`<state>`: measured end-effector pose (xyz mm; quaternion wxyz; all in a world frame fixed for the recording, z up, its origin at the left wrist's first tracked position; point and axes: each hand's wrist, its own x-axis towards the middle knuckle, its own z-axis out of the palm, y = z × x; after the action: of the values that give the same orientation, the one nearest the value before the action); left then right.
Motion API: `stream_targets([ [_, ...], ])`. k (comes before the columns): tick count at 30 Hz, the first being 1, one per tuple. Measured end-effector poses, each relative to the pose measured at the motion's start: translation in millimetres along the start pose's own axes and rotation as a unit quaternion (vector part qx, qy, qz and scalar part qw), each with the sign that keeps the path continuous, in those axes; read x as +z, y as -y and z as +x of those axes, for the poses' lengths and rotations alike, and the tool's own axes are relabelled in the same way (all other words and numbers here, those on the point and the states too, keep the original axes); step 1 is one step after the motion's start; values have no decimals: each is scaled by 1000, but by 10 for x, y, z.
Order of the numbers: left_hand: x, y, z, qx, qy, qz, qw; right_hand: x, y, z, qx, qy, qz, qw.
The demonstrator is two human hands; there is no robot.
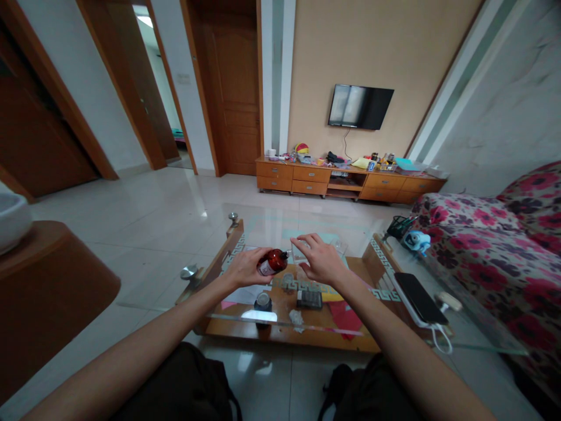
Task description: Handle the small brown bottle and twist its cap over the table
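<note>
My left hand (245, 269) is shut around a dark red glass bottle (273, 262) with a black cap, which lies tilted with its cap toward my right hand. My right hand (322, 259) grips a small clear glass cup (298, 252) from above, with its fingers over the rim. Both hands hover over a glass-topped coffee table (284, 318). Below them stand a small dark jar (263, 303) and a dark rectangular box (309, 299).
A black phone (419, 298) on a white power bank lies on the table's right side, near a blue-and-white toy (416, 241). A floral sofa (482, 257) runs along the right. A brown stool (48, 286) stands left. A wooden cabinet (350, 181) stands far ahead.
</note>
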<state>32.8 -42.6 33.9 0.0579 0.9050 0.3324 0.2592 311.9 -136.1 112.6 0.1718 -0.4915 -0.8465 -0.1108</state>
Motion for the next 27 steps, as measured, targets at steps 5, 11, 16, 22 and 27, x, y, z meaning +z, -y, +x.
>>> stream_targets([
  [5, 4, -3, 5, -5, -5, 3, 1000, 2, 2, 11, -2, 2, -14, 1000],
  [11, 2, 5, 11, -1, 2, 0, 1000, -19, 11, 25, -13, 7, -35, 999],
  [16, -6, 9, 16, -1, 1, -10, 1000, -32, 8, 51, -38, -2, -63, 997],
  [22, -8, -12, 22, -7, 0, -3, 1000, -40, 24, 90, -50, -19, -82, 995],
  [27, -16, -10, 8, -10, -10, -3, 1000, -60, 76, 126, -51, -21, -85, 995],
])
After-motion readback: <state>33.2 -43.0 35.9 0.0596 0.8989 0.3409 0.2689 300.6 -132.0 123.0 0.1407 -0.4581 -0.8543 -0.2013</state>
